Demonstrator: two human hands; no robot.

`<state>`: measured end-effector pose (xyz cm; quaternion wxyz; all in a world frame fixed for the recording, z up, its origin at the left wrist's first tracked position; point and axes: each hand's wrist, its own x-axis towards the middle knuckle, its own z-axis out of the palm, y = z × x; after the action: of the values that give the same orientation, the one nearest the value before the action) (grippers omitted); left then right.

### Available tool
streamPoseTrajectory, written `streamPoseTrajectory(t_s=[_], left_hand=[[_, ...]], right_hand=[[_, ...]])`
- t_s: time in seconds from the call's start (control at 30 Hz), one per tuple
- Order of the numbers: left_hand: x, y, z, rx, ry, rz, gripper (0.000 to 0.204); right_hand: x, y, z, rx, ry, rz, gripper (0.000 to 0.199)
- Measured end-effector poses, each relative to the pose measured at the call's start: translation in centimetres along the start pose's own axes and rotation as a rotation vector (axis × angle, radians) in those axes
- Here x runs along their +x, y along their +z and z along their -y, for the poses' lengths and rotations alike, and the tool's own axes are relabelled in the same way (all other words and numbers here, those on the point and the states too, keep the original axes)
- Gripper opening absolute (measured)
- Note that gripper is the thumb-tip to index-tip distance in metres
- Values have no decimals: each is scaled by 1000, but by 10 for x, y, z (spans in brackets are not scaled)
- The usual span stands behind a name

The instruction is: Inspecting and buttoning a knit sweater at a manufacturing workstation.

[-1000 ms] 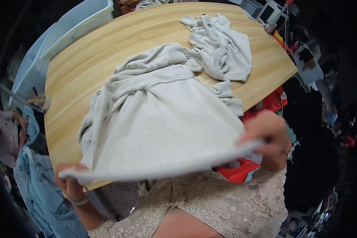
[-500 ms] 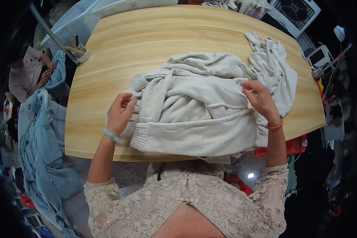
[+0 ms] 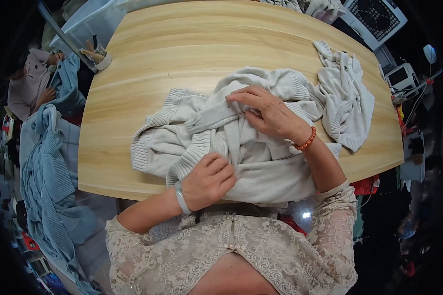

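The left hand (image 3: 209,181) lies curled on the near folds of a pale knit garment (image 3: 275,179); whether its fingers pinch the fabric cannot be told. Just beyond it, the right hand (image 3: 270,114) arches over the same bunched garment, thumb and fingers apart. The step seems to be arranging the folds; the next move likely calls for a fingertip hold on loose fabric. Farther right of the right hand, a second pale garment (image 3: 352,93) rests on the table (image 3: 133,54).

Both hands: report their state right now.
Left hand: curled against the pale knit garment; grip cannot be told.
Right hand: partly open over the same garment.
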<state>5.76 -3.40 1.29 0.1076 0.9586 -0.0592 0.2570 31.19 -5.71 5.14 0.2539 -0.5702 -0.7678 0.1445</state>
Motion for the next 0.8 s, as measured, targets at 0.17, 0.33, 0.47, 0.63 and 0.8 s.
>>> streamPoseTrajectory(t_s=[0.17,0.33,0.47,0.63,0.8], left_hand=[[-13,0,17,-534,-477,-235,29],[-4,5,83,-31,-647,-223,58],[-11,15,120,-556,-852,-97,36],[24,-55,111,-221,-659,-482,24],[54,-119,100,302,-383,-597,24]], right_hand=[[1,10,-23,147,182,81,42],[4,16,-36,121,160,130,36],[15,23,-30,62,-99,-105,21],[13,-21,5,217,74,-167,27],[27,-56,-1,-312,45,-625,29]])
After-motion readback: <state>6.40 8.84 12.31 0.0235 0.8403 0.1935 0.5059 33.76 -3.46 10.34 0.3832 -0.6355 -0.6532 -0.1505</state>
